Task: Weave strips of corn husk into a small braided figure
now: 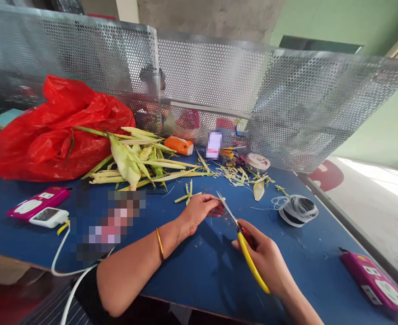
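Note:
My right hand (261,255) is closed around scissors (231,217) with a yellow handle loop and a red part under the fingers. The slim metal blades point up and left, slightly parted at the tips. My left hand (201,208) is pinched beside the blade tips, with a small pale piece of corn husk (223,199) showing at the fingertips. Most of that piece is hidden by the fingers. Just beyond my left hand lies a small bundle of knotted husk strips (187,194).
Green and pale corn husks (126,158) spread beside a red plastic bag (63,135). Husk scraps (234,175), a tape roll (258,162) and a spool of thread (298,211) lie right. A white cable (58,253) and perforated metal screen (208,67) border the blue table (192,280).

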### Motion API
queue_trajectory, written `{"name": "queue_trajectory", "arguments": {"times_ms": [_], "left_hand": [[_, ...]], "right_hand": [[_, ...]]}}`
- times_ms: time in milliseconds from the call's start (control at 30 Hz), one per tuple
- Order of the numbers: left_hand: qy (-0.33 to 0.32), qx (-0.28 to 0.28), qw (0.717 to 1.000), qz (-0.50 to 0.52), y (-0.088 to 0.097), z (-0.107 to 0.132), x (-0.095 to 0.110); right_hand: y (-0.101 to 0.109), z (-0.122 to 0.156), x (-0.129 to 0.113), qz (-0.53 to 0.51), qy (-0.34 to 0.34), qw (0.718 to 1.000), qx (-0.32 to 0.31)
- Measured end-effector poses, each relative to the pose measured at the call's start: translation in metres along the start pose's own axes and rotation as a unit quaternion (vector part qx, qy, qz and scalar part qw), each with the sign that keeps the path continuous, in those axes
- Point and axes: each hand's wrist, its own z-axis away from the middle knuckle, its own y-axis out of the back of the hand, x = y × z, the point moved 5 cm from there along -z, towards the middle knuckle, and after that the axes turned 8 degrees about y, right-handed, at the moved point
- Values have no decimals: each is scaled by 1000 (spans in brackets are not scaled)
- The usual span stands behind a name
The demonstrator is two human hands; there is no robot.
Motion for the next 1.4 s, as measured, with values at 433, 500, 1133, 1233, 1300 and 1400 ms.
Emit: {"name": "queue_trajectory", "arguments": {"times_ms": [433, 500, 1133, 1233, 1300, 1400], "left_hand": [[-3, -1, 1000, 2, 1, -1, -1], [-1, 3, 1000, 8, 2, -1, -1], [70, -13, 996, 52, 4, 1, -2], [44, 2, 999, 21, 5, 1, 0], [29, 20, 999, 3, 8, 0, 1], [14, 52, 998, -12, 14, -4, 2]], "right_hand": [[-7, 2, 4, -46, -1, 999, 0], [-6, 1, 3, -40, 4, 999, -5], [40, -45, -15, 424, 62, 899, -87], [16, -65, -39, 183, 129, 973, -51], [0, -79, -41, 80, 107, 990, -48], [-19, -91, -37, -10, 79, 995, -62]]}}
